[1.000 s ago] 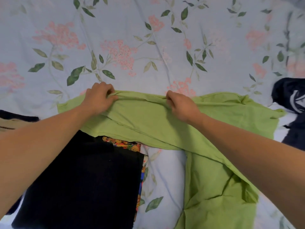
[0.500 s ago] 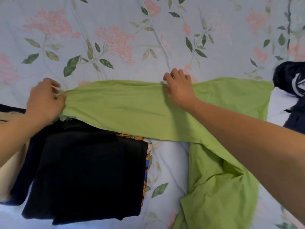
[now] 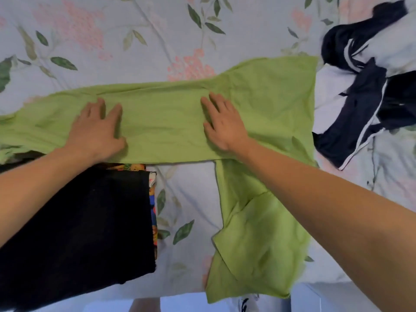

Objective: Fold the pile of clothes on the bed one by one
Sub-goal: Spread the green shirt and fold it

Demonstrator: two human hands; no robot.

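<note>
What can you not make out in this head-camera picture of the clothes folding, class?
- Light green cotton garment: its left end is cut off by the frame edge.
- Folded black fabric piece: partly covered by the left forearm.
- Colourful printed cloth: only its edge shows beneath the black piece.
- Dark navy white-striped clothes: crumpled, type unclear.

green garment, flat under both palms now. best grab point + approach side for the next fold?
Probably the far long edge of the green garment, pinched from above with the left hand and right hand. That strip lies flat and straight across the bedsheet, with its near edge partly overlapping the black folded garment, so the far edge is freer.
</note>
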